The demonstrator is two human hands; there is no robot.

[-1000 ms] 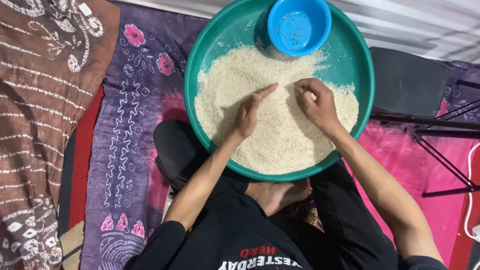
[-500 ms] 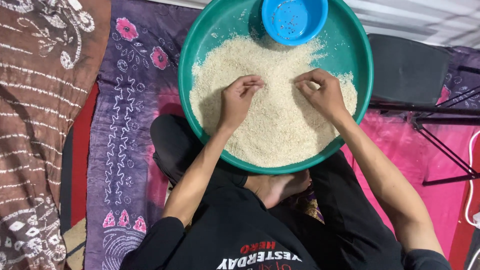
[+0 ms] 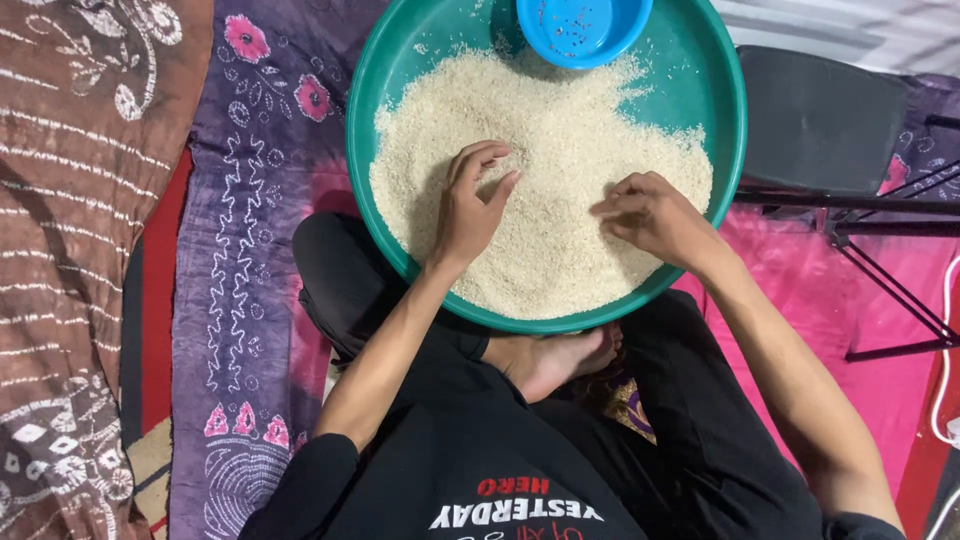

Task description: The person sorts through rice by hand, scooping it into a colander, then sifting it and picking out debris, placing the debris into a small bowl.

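A bare foot (image 3: 556, 360) pokes out beneath the near rim of the green basin (image 3: 720, 90), which rests on the crossed legs. In the basin, the left hand (image 3: 470, 215) lies on the rice (image 3: 560, 130), fingers curled loosely and gripping nothing. At three o'clock from it, the right hand (image 3: 655, 215) pinches its fingertips together on the grains. At twelve o'clock a blue bowl (image 3: 583, 28) sits on the rice's far edge.

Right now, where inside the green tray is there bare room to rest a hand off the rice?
Bare floor of the green tray shows left of the blue bowl and right of it, above the rice. The middle is crowded: left hand and right hand both rest on the rice.
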